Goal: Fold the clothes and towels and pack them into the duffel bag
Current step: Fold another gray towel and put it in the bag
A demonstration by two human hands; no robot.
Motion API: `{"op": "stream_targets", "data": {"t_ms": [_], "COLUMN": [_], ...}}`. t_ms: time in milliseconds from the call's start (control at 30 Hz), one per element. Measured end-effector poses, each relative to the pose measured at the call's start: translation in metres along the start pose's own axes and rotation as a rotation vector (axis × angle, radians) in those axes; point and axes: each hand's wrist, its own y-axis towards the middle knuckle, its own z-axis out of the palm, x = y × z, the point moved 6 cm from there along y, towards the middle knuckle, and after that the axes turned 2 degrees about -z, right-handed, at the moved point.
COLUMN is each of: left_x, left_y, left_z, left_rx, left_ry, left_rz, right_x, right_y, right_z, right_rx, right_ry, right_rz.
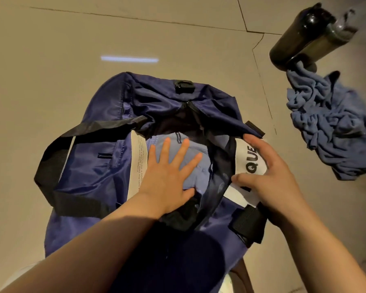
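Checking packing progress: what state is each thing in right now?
duffel bag: unzipped, mouth open
light blue garment: folded inside the bag
left hand: flat, pressing the garment
right hand: holding the bag's right edge open
blue cloth: crumpled, unfolded, on floor
dark bottle: capped, apparently upright

Two forearms bare to frame edge; no sleeves, rings or watch; left hand [167, 178]; right hand [270, 176].
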Motion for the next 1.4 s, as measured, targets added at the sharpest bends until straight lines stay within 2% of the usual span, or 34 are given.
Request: {"op": "stream_targets", "data": {"t_ms": [33,167,233,267,333,400,433,500,567,667,733,833,933,1000,1033,1067,1133,1200,1300,1400], "left_x": [0.0,-0.002,0.002,0.004,0.012,0.028,0.039,0.057,0.07,0.076,0.076,0.092,0.12,0.128,0.125,0.118,0.102,0.094,0.092,0.083], "left_y": [0.0,-0.004,-0.016,-0.025,-0.05,-0.075,-0.084,-0.09,-0.087,-0.076,-0.08,-0.107,-0.135,-0.137,-0.133,-0.128,-0.118,-0.111,-0.109,-0.117], "left_z": [-0.002,-0.011,-0.02,-0.026,-0.046,-0.059,-0.059,-0.054,-0.046,-0.04,-0.046,-0.066,-0.073,-0.068,-0.062,-0.055,-0.04,-0.03,-0.027,-0.03], "left_rx": [-0.01,0.14,0.155,0.119,-0.104,-0.333,-0.347,-0.329,-0.32,-0.322,-0.373,-0.504,-0.582,-0.504,-0.411,-0.3,-0.136,-0.142,-0.161,-0.233], "left_ry": [0.013,0.085,0.118,0.118,0.068,-0.025,-0.07,-0.204,-0.351,-0.488,-0.536,-0.706,-1.17,-1.429,-1.47,-1.456,-1.271,-1.065,-0.923,-0.523], "left_rz": [0.004,0.035,0.075,0.101,0.106,-0.009,-0.114,-0.292,-0.387,-0.388,-0.38,-0.38,-0.404,-0.402,-0.379,-0.353,-0.289,-0.239,-0.204,-0.15], "right_x": [0.0,-0.007,-0.021,-0.028,-0.037,-0.043,-0.044,-0.042,-0.034,-0.021,-0.023,-0.029,-0.031,-0.033,-0.034,-0.034,-0.036,-0.043,-0.052,-0.057], "right_y": [-0.003,-0.016,-0.021,-0.022,-0.021,-0.019,-0.019,-0.022,-0.03,-0.046,-0.055,-0.064,-0.066,-0.062,-0.061,-0.058,-0.053,-0.045,-0.035,-0.032], "right_z": [0.003,0.034,0.052,0.059,0.068,0.074,0.077,0.078,0.074,0.064,0.062,0.074,0.09,0.093,0.092,0.09,0.089,0.094,0.105,0.11], "right_rx": [0.021,0.182,0.243,0.266,0.299,0.311,0.296,0.211,0.091,-0.084,-0.124,-0.004,0.18,0.209,0.192,0.171,0.171,0.197,0.211,0.196], "right_ry": [0.021,0.112,0.033,-0.022,-0.113,-0.232,-0.308,-0.432,-0.478,-0.37,-0.251,-0.205,-0.259,-0.264,-0.303,-0.384,-0.486,-0.426,-0.429,-0.446], "right_rz": [0.016,0.162,0.184,0.175,0.168,0.153,0.137,0.086,-0.02,-0.2,-0.201,-0.117,-0.095,-0.073,-0.081,-0.102,-0.135,-0.107,-0.101,-0.122]}}
